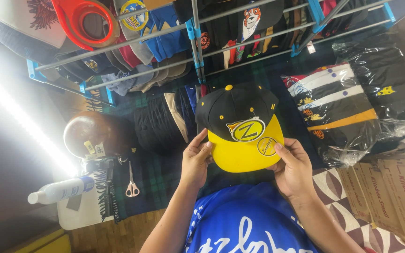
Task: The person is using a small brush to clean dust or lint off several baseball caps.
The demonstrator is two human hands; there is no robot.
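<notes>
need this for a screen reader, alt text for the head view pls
Two bare hands, left hand and right hand, hold a black cap with a yellow brim by the brim, above racks of caps. Scissors lie to the left.

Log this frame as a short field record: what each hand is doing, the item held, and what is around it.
view: head camera, looking down
held item: black cap with a yellow brim, yellow top button and a round sticker on the brim
left hand: grips the brim's left edge, thumb on top
right hand: grips the brim's right edge, thumb by the sticker
behind: metal rack hung with many caps
right side: bagged caps in clear plastic, cardboard boxes
left side: scissors, white bottle
clothing: blue shirt
</notes>
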